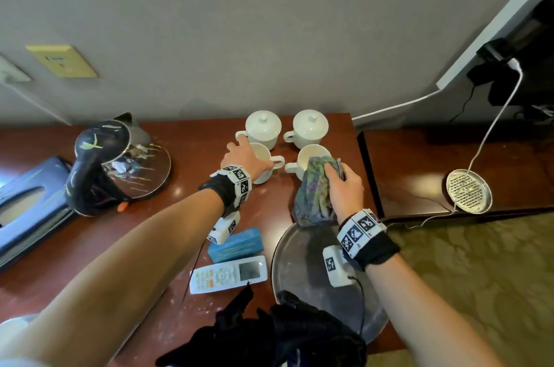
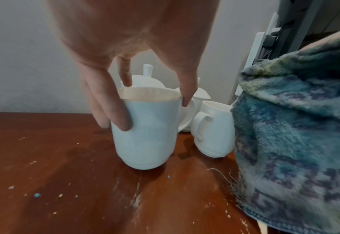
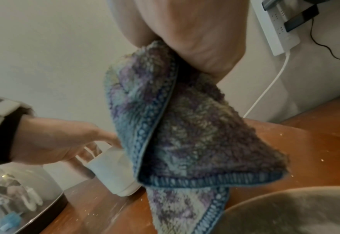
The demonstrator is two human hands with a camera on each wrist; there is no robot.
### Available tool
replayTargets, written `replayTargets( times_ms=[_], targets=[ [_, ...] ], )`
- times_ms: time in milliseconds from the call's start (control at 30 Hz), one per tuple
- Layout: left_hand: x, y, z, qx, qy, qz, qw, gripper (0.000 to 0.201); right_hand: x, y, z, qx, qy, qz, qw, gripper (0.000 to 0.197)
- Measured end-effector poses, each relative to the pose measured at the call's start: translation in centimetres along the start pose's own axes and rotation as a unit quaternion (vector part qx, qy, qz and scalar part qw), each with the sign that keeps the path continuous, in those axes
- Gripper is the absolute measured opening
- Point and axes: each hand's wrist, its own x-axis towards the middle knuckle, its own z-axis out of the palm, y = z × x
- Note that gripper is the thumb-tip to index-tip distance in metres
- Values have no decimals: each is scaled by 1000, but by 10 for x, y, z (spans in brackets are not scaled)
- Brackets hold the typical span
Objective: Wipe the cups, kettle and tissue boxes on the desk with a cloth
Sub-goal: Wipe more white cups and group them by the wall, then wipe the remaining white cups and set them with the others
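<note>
**Left hand takes a cup, cloth waits alongside**

The left hand (image 2: 113, 88) comes down over an open white cup (image 2: 145, 131), fingers curled around its rim and wall, and it stands on the counter (image 2: 55, 182). Just to its right, the right hand (image 1: 344, 187) grips the bunched cloth (image 1: 314, 190), which hangs beside a second open cup (image 1: 311, 157). Two lidded cups (image 1: 263, 127) stand beyond the fingers, and the kettle (image 1: 120, 163) and a dark tissue box (image 1: 27, 205) sit well off to the left of the left hand.

To do this well, a firm hold on the wall would probably let the cloth sweep rim and inside without tipping it.

The left wrist view shows the fingertip placement on the rim, which the head view hides behind the hand; only the head view shows the kettle and tissue box together.
</note>
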Motion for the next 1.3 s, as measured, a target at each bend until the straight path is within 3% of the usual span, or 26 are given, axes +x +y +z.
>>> replayTargets(
  times_ms=[433, 567, 733, 900, 1000, 1300],
  targets=[
    [7, 0, 18, -1, -8, 23, 1000, 97, 8, 3, 6, -13, -2, 0, 1000, 14],
    [3, -1, 15, -7, -16, 26, 1000, 97, 6, 2, 11, -19, 2, -7, 1000, 29],
    [-7, -15, 1, -12, -1, 43, 999, 86, -3, -7, 20, -29, -17, -24, 999, 31],
    [-30, -47, -27, -21, 43, 64, 997, 63, -20, -22, 44, -65, -60, -65, 994, 42],
    [-44, -66, -42, -23, 65, 76, 995, 55, -30, -38, 57, -65, -77, -98, 990, 35],
    [-107, -177, -81, -60, 139, 77, 985, 49, -102, -75, 137, -135, -135, -233, 954, 29]
  ],
)
